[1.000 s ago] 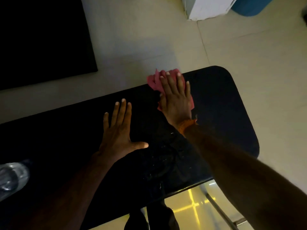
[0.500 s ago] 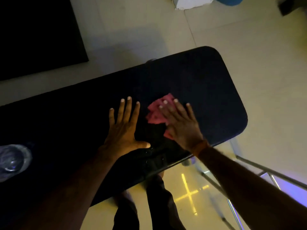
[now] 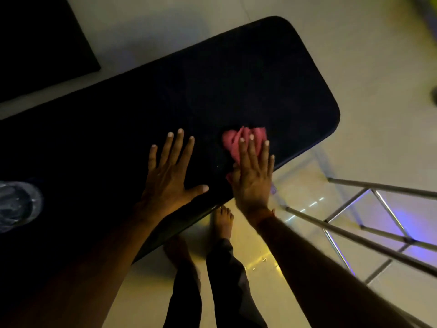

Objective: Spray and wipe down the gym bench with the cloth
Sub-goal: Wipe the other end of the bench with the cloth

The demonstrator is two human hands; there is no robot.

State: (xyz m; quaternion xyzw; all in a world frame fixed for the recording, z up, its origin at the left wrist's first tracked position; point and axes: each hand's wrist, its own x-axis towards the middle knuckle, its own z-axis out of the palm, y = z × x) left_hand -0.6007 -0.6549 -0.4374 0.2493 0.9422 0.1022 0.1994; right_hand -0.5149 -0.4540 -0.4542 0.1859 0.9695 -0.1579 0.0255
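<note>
Pressing flat, the right hand (image 3: 254, 178) pins the pink cloth (image 3: 238, 142) under extended fingers (image 3: 251, 150) near the table (image 3: 236, 79) front edge, palm pressure serving the wipe. Left hand (image 3: 169, 178): splayed open, empty, likely bracing. Clear bottle (image 3: 17, 204): far left, parked clear.
</note>
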